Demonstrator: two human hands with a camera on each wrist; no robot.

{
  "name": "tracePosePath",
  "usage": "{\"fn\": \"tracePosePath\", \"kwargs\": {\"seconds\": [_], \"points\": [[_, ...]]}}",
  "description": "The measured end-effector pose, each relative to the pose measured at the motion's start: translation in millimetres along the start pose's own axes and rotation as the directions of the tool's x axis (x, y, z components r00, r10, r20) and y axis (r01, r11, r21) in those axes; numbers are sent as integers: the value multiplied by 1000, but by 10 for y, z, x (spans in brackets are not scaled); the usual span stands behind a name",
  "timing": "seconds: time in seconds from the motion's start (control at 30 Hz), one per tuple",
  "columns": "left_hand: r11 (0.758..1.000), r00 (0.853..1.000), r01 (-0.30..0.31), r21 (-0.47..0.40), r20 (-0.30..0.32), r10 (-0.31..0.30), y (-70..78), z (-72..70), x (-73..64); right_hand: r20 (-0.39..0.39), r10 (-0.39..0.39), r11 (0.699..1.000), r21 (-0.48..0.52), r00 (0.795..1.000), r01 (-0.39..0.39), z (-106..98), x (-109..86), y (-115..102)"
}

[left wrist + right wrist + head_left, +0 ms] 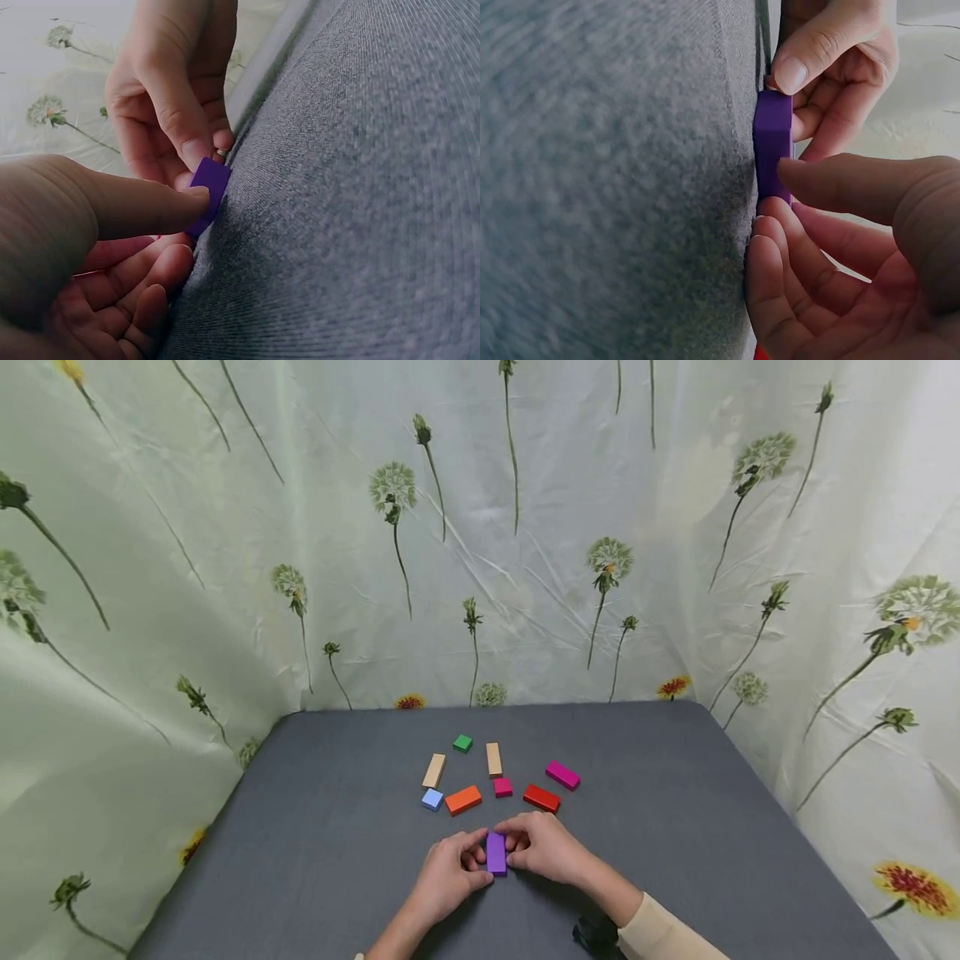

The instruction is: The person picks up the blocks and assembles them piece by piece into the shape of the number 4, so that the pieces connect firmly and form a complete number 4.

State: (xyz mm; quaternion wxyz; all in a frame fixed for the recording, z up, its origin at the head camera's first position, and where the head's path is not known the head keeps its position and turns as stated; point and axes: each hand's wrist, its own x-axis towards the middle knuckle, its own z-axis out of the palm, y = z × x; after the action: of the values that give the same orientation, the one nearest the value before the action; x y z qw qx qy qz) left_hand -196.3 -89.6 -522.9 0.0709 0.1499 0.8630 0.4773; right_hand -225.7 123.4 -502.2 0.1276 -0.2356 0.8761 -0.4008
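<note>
A purple rectangular block (497, 853) lies flat on the grey cloth-covered table, lengthwise away from me. My left hand (447, 872) grips it from the left, thumb at the near end and index finger toward the far end. From the right, my right hand (551, 847) pinches the same block between thumb and fingers. In the left wrist view the left thumb lies against the purple block (212, 180), with the right hand (176, 97) behind it. The right wrist view has the block's side (774, 142) between both hands, its underside at the cloth.
Beyond the hands lie an orange block (463, 800), a light blue block (432, 799), a crimson block (502, 787), a red block (542, 798) and a magenta block (562, 775). Two wooden blocks (434, 771) and a green block (462, 743) are farther back. Floral curtains surround the table.
</note>
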Motion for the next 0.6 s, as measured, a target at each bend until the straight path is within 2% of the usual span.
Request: {"fn": "tracePosePath", "kwargs": {"seconds": [0.17, 0.43, 0.6], "points": [[1000, 1000, -14, 15, -2, 14, -3, 5, -10, 10, -2, 1000, 2, 1000, 2, -6, -17, 0], [1000, 1000, 11, 20, 1, -11, -1, -21, -9, 36, 3, 1000, 1, 999, -3, -28, 6, -34], [1000, 1000, 7, 10, 5, -7, 0, -22, -13, 40, 14, 1000, 1, 999, -14, -23, 6, -30]]}}
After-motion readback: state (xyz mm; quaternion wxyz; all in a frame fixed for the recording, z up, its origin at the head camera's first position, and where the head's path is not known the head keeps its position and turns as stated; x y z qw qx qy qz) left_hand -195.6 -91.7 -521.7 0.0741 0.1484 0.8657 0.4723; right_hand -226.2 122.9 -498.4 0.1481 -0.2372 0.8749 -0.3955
